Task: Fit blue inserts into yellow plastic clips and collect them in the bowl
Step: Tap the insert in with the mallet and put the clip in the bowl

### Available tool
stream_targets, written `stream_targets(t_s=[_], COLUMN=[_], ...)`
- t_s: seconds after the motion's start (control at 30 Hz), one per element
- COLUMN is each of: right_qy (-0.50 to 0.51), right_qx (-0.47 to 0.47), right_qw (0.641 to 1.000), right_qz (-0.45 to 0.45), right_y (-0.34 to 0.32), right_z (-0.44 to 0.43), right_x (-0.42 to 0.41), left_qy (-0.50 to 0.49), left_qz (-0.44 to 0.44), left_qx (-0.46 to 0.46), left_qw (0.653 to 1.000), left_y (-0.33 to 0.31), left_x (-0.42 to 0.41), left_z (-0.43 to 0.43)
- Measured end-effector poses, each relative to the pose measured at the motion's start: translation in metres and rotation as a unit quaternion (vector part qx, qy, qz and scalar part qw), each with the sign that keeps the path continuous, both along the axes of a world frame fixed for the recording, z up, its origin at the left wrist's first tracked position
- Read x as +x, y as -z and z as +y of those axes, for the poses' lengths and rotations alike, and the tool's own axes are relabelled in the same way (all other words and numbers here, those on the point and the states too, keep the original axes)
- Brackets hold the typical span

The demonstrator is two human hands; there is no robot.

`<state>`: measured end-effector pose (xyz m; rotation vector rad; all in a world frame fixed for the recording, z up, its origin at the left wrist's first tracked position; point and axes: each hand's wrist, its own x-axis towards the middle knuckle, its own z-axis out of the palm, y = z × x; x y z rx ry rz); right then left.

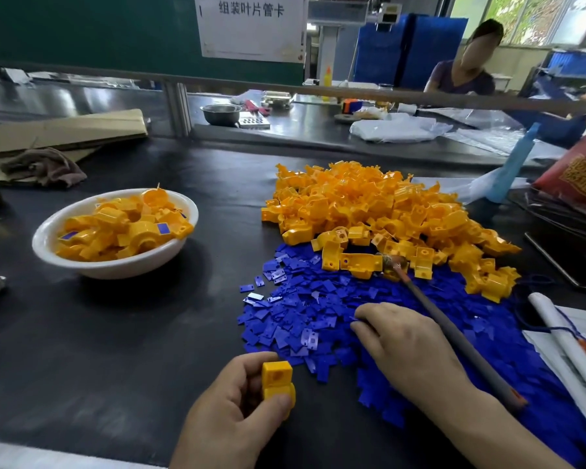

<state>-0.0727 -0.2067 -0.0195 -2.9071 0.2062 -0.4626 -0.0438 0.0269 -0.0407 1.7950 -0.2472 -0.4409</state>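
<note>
A: Where are we?
B: The left hand [237, 401] grips one yellow clip [278, 384], fingers curled round it. The right hand [403, 346] rests on the blue inserts [301, 316], fingertips bent onto them; whether they pinch one I cannot tell.
A: Next?
B: Probably seating one insert in the clip. Farther left, the white bowl [48, 238] holds fitted clips [126, 228].

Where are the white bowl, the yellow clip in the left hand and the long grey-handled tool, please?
white bowl [122, 267]: head view, on its outer front wall.
yellow clip [277, 375]: head view, on its square top face.
grey-handled tool [454, 331]: head view, midway along its grey handle.
</note>
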Motion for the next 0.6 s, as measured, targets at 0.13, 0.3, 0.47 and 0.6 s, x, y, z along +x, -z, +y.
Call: stream_targets(t_s=[0.13, 0.3, 0.47, 0.6], right_qy=[0.011, 0.044, 0.055, 0.062], right_qx=[0.067, 0.145, 0.226, 0.240], right_qw=[0.998, 0.988, 0.973, 0.969], right_qz=[-0.016, -0.013, -0.009, 0.011], right_y=[-0.002, -0.004, -0.004, -0.002], right_z=[0.002, 0.001, -0.001, -0.002], right_x=[-0.004, -0.010, -0.012, -0.013], left_qy=[0.001, -0.008, -0.018, -0.019], left_qz=[0.003, -0.015, -0.022, -0.033], left_qx=[-0.007, -0.031, -0.070, -0.078], left_qw=[1.000, 0.999, 0.997, 0.996], left_y=[0.002, 0.008, 0.009, 0.012], left_x=[0.001, 0.002, 0.001, 0.001], left_z=[0.001, 0.000, -0.002, -0.002])
